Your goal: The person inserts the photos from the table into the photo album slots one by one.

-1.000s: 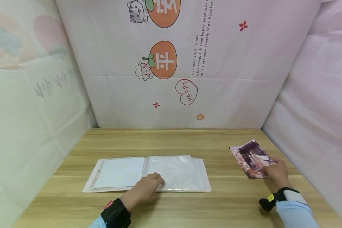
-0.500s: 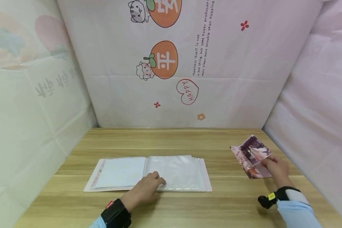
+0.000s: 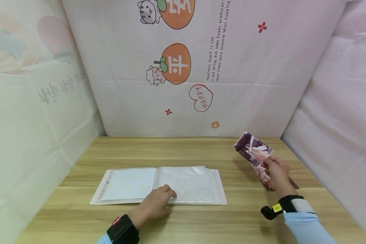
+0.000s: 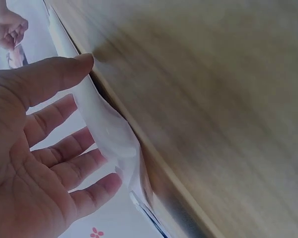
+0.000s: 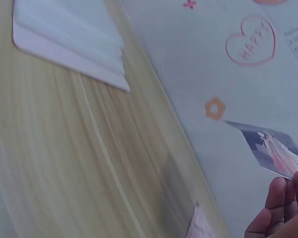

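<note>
Across the lower half of the head view we see a smooth, faintly shiny tabletop (image 3: 207, 220) with wood grain, and left of centre an album (image 3: 129, 184) with clear, glossy plastic sleeves (image 3: 186, 183). Right of centre we see a smooth paper print (image 3: 251, 149); the creased backdrop (image 3: 247, 91) above looks matt, like thin cloth or plastic.

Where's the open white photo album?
In the head view, the album lies left of centre on the pale wooden table, the left hand at its near edge.
</note>
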Available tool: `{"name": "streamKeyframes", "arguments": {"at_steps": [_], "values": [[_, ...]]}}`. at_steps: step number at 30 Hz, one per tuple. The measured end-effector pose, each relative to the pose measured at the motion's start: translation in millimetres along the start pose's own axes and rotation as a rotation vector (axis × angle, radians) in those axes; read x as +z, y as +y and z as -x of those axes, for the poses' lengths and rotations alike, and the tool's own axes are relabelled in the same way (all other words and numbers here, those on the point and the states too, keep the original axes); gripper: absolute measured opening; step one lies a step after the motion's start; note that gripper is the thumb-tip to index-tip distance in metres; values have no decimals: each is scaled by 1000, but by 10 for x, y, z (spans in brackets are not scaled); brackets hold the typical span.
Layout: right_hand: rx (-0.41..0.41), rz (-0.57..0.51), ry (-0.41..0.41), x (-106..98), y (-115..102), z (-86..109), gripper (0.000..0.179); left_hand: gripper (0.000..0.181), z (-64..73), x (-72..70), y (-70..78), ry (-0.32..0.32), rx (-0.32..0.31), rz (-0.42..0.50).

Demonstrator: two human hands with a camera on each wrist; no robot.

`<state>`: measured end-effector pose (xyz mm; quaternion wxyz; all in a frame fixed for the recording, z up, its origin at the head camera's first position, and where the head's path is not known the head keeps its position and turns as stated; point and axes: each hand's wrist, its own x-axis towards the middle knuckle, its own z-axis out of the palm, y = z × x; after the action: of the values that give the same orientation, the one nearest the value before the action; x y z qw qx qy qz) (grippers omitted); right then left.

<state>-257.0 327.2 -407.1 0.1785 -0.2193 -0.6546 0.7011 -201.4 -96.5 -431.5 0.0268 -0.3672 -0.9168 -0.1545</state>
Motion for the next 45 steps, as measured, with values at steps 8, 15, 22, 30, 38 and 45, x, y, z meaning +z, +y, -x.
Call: {"name": "streamKeyframes", "arguments": {"at_steps": [8,15,22,30,38,45], "values": [[27,-117,-221,338,-119,302,6,33,39,9,11,-12,-29,39],[1,13,-386,621,-10,493,4,35,53,7,20,-10,-36,27],[-25,131,-455,845,73,654,13,42,61,8,35,-26,-23,-7],[2,113,-511,978,116,748,20,48,110,-8,-11,0,-68,17],[18,138,-560,1090,143,854,19,52,222,-151,-256,47,-199,59],[47,113,-605,1179,209,959,13,67,421,-345,-510,38,-405,54]]}}
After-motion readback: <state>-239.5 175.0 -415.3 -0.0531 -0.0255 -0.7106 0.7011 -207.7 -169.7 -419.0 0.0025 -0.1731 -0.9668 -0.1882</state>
